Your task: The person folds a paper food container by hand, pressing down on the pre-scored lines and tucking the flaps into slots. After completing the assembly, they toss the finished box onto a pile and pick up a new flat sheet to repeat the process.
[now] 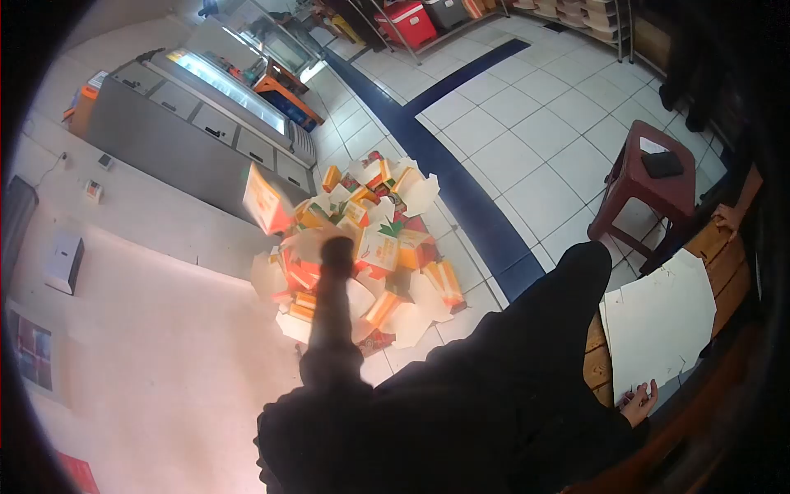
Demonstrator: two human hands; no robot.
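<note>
My left hand point(322, 237) reaches out over a heap of orange, white and red cartons point(380, 247) on the floor. It is smeared by motion, so its fingers cannot be made out. Just beyond it, an orange and white carton point(266, 201) stands out tilted and blurred above the heap; whether the hand touches it is unclear. At the lower right, my right hand point(639, 403) rests at the near edge of flat white card sheets point(662, 317), its fingers apart. The sheets lie on a wooden slatted surface point(598, 366).
A dark red stool point(658, 156) with a black item on top stands beyond the sheets. Another person's hand point(728, 221) is at the right edge. Grey cabinets point(189, 136) line the left wall, and shelves point(588, 18) stand at the back.
</note>
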